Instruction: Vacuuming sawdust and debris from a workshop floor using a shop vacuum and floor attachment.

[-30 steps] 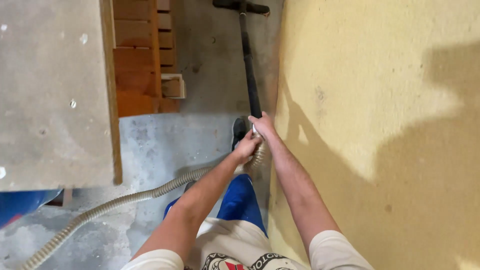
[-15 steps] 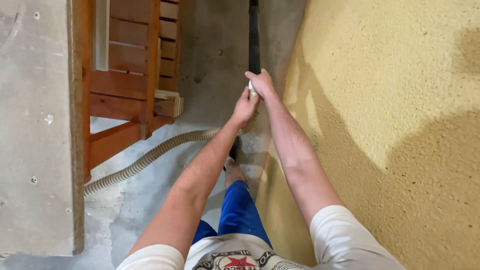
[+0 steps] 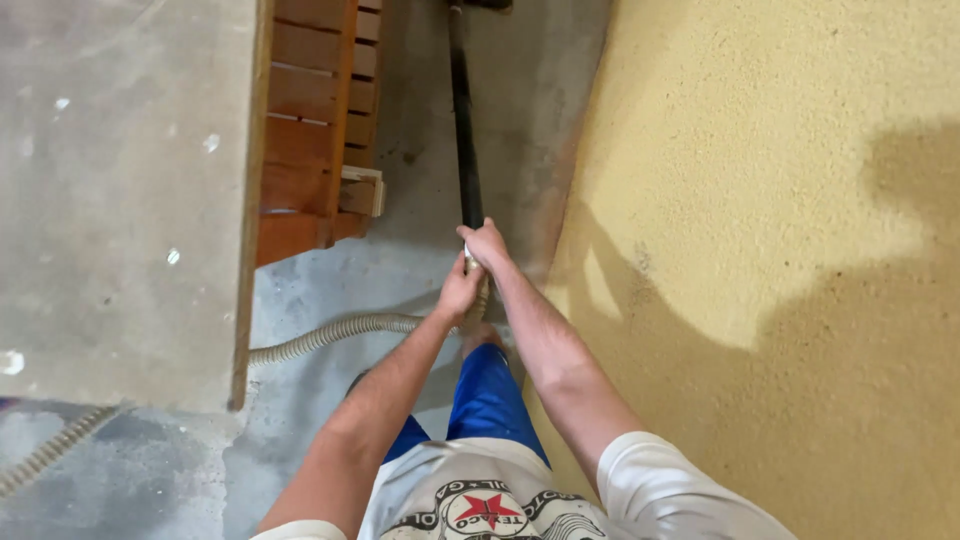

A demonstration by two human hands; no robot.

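Head view: my right hand (image 3: 487, 243) is wrapped fully closed around the black tube (image 3: 464, 140), which runs toward 12 o'clock along the concrete floor (image 3: 420, 260) beside the yellow wall (image 3: 760, 200). My left hand (image 3: 459, 292), just below at 6 o'clock, is also closed on the tube where the ribbed hose (image 3: 330, 338) joins and trails to 8 o'clock. The wooden frame (image 3: 310, 120) stands at 10 o'clock. I judge the floor pass under way; the tube's head is cut off at the top edge.

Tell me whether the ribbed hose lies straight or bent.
Bent. The ribbed hose curves along the concrete floor from the left hand, passes under the grey tabletop, and reappears lower left.
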